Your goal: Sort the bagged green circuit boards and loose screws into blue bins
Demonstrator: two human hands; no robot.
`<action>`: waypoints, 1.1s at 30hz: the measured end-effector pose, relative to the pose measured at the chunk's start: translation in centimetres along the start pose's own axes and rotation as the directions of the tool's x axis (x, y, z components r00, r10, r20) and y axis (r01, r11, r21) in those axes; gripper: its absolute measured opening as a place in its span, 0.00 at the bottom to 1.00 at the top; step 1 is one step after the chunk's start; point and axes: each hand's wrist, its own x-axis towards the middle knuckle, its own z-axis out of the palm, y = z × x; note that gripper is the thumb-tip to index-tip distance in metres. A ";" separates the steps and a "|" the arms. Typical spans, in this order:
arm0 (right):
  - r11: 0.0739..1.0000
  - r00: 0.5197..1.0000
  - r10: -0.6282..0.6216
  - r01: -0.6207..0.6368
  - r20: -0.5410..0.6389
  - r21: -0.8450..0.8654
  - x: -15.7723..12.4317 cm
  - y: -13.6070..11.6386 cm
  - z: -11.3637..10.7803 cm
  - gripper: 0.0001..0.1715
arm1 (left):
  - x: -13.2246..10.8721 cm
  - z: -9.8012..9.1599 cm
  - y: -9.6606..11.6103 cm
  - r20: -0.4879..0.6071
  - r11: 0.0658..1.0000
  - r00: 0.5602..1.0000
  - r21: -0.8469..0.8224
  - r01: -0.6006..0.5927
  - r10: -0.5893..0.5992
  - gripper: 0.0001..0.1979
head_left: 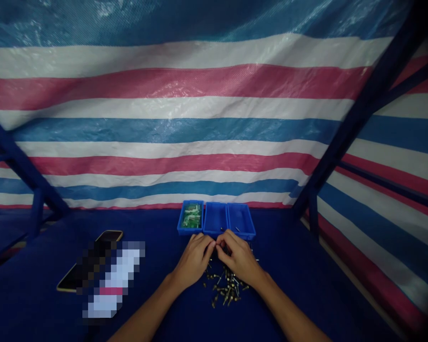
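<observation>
From the head view, the left hand [194, 260] and the right hand [239, 256] were drawn together just in front of a row of three blue plastic trays. Both hands were curled, with the fingertips [212, 244] meeting in a tight pinch, so the work in hand was close finger work above a loose pile of small metal pins [225, 289]. The fingers hid whatever lay between them, so I could not tell whether either hand had hold of a pin. The pile lay on the blue cloth [299, 270], just below the hands and touching neither palm, and held too many pins to count exactly, at least twenty. Of the three trays, the left one [180, 223] held a green circuit board [191, 215], possibly more than one. The middle tray [215, 218] showed nothing I could make out, and the right tray [241, 221] held a couple of pins. Off to the left lay one phone [109, 236], beside one pixelated, unreadable object [114, 280]. A striped tarp [171, 80] hung behind.
</observation>
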 end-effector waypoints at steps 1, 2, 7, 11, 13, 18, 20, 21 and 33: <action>1.000 1.000 0.004 -0.004 0.007 0.003 0.0 0.0 0.0 0.06 | 0.0 0.0 0.0 0.000 1.000 1.000 0.002 0.003 -0.003 0.17; 1.000 1.000 0.010 -0.010 0.015 0.004 0.0 0.0 0.0 0.06 | 0.0 0.0 -0.1 -0.002 1.000 1.000 0.003 0.007 -0.007 0.17; 1.000 0.999 0.024 -0.023 0.032 -0.017 0.0 0.2 0.2 0.05 | 0.0 0.1 -0.3 -0.030 0.999 0.999 0.009 0.031 -0.030 0.17; 0.999 0.999 0.026 -0.025 0.023 -0.037 0.0 0.6 0.4 0.06 | 0.0 0.2 -0.2 -0.054 0.999 0.997 0.001 0.047 -0.047 0.16; 0.999 0.999 0.024 -0.023 0.021 -0.046 -0.1 0.8 0.5 0.07 | 0.1 0.2 -0.2 -0.068 0.999 0.997 -0.009 0.046 -0.047 0.15; 0.999 0.999 0.017 -0.016 0.033 -0.042 -0.1 1.0 0.5 0.07 | 0.0 0.1 0.0 -0.083 0.999 0.995 -0.030 0.045 -0.047 0.13; 0.999 1.000 0.019 -0.018 0.024 -0.032 0.0 1.0 0.5 0.07 | 0.0 0.0 0.0 -0.090 0.998 0.995 -0.041 0.038 -0.041 0.12; 0.999 1.000 0.018 -0.018 0.015 -0.029 0.0 1.0 0.5 0.07 | 0.0 0.0 0.1 -0.093 0.998 0.995 -0.047 0.032 -0.036 0.12; 0.999 0.991 0.050 -0.049 -0.121 0.011 0.0 1.4 0.5 0.05 | -0.1 0.3 -0.1 -0.103 1.000 0.995 -0.018 0.011 -0.013 0.11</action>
